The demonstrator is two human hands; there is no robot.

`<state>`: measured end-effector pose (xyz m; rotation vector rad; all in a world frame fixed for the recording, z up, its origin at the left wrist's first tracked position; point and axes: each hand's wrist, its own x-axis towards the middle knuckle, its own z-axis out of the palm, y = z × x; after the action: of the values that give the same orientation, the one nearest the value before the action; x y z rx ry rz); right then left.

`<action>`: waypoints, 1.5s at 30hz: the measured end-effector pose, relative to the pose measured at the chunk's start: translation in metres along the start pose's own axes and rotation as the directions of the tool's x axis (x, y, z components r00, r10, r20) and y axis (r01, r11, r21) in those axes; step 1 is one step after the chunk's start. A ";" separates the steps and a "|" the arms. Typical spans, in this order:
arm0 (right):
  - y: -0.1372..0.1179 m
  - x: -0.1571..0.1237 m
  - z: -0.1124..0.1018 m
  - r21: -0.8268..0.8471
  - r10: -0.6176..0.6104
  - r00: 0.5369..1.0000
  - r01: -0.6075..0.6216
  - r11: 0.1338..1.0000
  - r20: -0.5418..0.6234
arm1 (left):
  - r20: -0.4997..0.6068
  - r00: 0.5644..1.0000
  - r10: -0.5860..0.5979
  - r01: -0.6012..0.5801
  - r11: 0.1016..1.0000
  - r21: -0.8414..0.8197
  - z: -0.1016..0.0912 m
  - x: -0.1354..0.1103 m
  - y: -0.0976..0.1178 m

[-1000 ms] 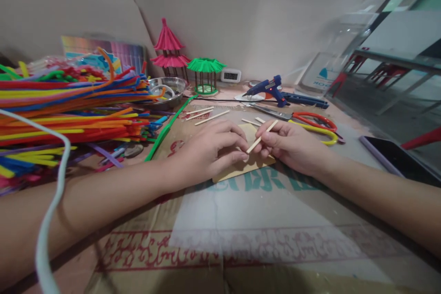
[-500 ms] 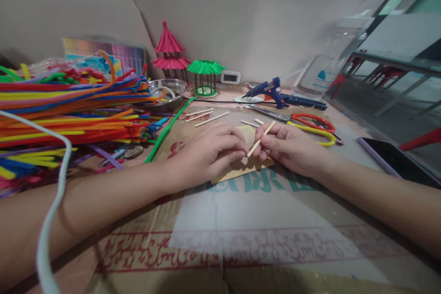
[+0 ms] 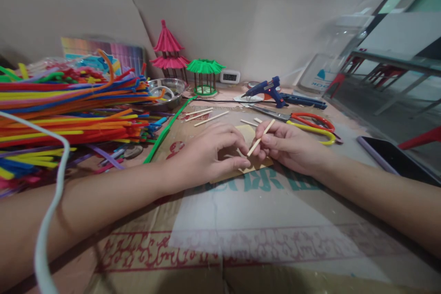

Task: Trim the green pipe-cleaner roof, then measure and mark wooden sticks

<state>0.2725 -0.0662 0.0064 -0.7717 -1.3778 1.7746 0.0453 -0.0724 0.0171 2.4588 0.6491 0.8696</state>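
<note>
A thin pale wooden stick (image 3: 261, 138) is pinched between the thumb and fingers of my right hand (image 3: 285, 143), slanting down to the left. My left hand (image 3: 213, 151) is beside the stick's lower end, thumb and forefinger apart in a curve, with nothing clearly held between them. Whether its fingertips touch the stick I cannot tell. Under both hands lies a yellowish flat sheet (image 3: 225, 175), partly covered by them. More loose sticks (image 3: 211, 119) rest beyond my left hand.
Bundles of coloured pipe cleaners (image 3: 69, 96) fill the left. At the back stand a pink tiered pagoda (image 3: 167, 46), a green-roofed pavilion (image 3: 206, 68) and a metal bowl (image 3: 177, 89). A blue glue gun (image 3: 267, 88), scissors (image 3: 312, 121) and a phone (image 3: 396, 156) are to the right.
The thumb of my left hand has moved down and away from its forefinger, widening the gap. My right hand and its stick have stayed nearly in place.
</note>
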 end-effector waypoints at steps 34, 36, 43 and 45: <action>0.004 -0.011 0.003 -0.645 -0.373 0.924 0.233 0.728 -0.087 | 0.093 0.995 -0.032 0.007 0.967 0.254 0.000 -0.002 -0.008; 0.002 -0.012 0.005 -0.744 -0.334 0.942 0.240 0.624 0.023 | 0.147 0.987 -0.066 0.023 0.960 0.280 0.000 -0.002 -0.010; -0.004 -0.009 0.008 -0.914 -0.412 0.895 0.301 0.273 0.171 | 0.208 0.970 -0.128 0.059 0.948 0.312 0.000 -0.001 -0.013; -0.004 -0.008 0.008 -0.911 -0.385 0.907 0.293 0.292 0.168 | 0.209 0.968 -0.135 0.064 0.947 0.316 0.000 -0.001 -0.013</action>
<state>0.2715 -0.0768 0.0125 -0.9683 -2.2963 0.4387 0.0412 -0.0629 0.0094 2.7171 0.8708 0.4619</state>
